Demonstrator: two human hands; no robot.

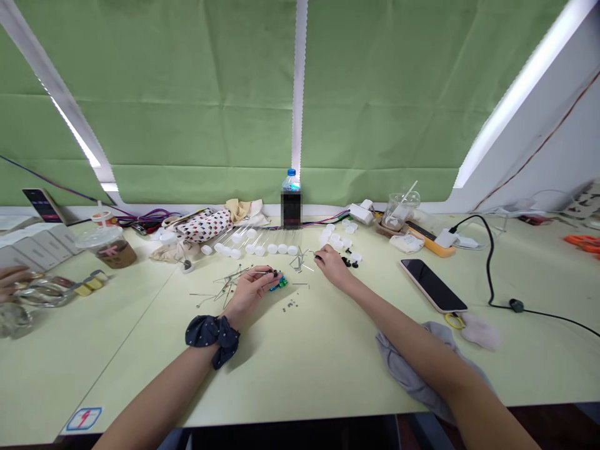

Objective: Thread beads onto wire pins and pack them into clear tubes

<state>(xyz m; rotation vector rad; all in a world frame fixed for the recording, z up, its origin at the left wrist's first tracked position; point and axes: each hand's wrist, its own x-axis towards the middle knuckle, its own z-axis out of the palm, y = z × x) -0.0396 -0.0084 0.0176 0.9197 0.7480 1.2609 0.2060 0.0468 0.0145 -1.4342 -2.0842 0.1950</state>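
Observation:
My left hand (252, 289), a dark dotted scrunchie (213, 334) at its wrist, pinches a thin metal rod with a black piece (275, 273) at its tip. Small green and blue parts (280, 283) lie just beyond its fingertips. Thin metal rods (220, 289) are scattered to its left. My right hand (334, 265) is closed at the fingertips on a small black part (318, 257), too small to name. Close to it lie L-shaped metal keys (298, 262) and black knob-like pieces (352, 264). Tiny metal bits (289, 305) rest between and below the hands.
Clear tubes with white caps (260, 250) lie behind my hands, loose white caps (334, 236) further right. A bottle (291, 209) stands at the back. A phone (434, 285) and grey cloth (412, 356) are at right, an iced drink (112, 247) and another person's hand (12, 281) at left.

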